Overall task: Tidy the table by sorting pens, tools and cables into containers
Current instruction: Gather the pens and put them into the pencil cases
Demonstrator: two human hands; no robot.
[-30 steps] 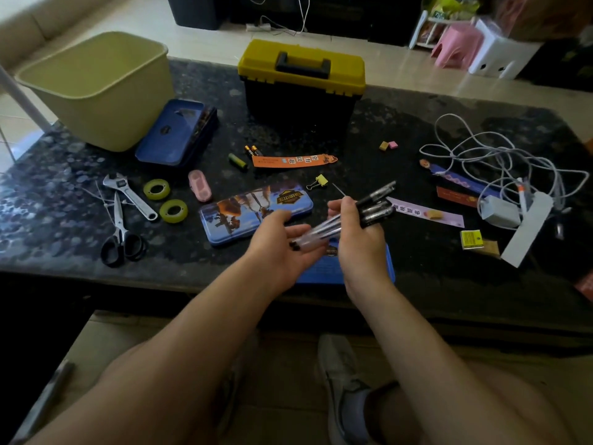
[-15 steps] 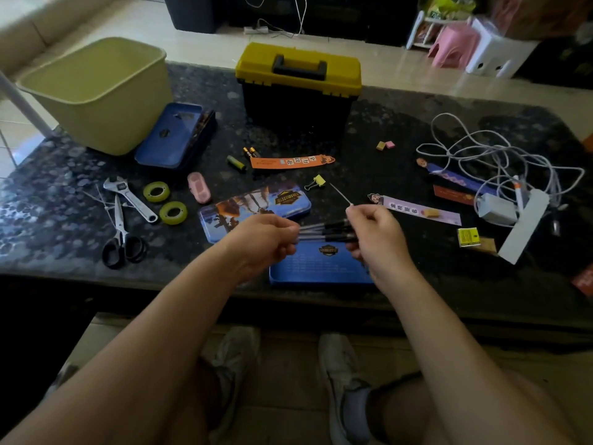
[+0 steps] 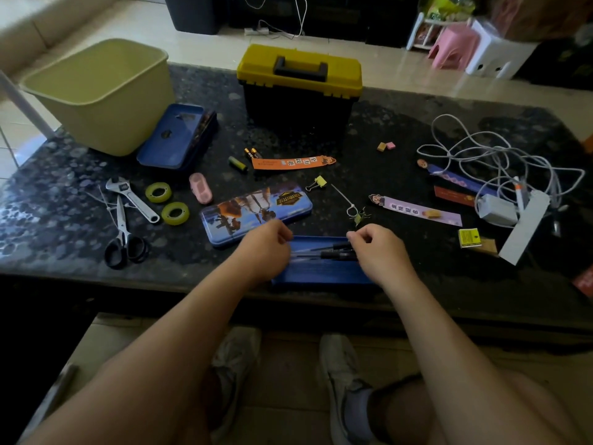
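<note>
Both forearms reach in from the near side, knuckles up. Left hand curls its fingers round the clear ends of the black-capped clear-barrelled pens. Right hand pinches their capped ends. The pens lie crosswise, low in the shallow open blue metal pencil-case tray at the near edge of the black speckled stone table. Whether they touch its floor, cannot tell.

Surface: black stone with grey speckle. Toolbox: black body, yellow lid, black handle. Bin, left of the toolbox: plain pale yellow-green. Bookmark, in front of the toolbox: orange with printed characters. Tin lid, further in front: blue with printed figures. Tray: plain blue. Pens: black. Cable, right of the toolbox: white.
</note>
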